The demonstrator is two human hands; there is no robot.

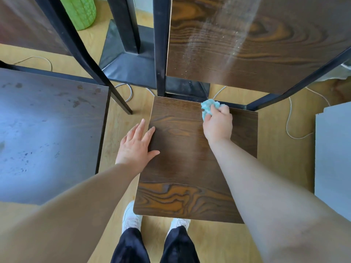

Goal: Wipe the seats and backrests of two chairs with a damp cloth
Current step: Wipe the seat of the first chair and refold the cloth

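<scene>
The right grip [218,126] clutches the balled blue cloth [209,107] at the far edge of the seat [182,168], seemingly to scrub that rear strip, while the left grip [136,145], released and flat, rests on its left edge, likely steadying it.

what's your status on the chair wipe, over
Right hand grips crumpled turquoise cloth at rear edge of dark wood-grain chair seat. Left hand flat on seat's left edge. Nothing lying on seat.
</scene>
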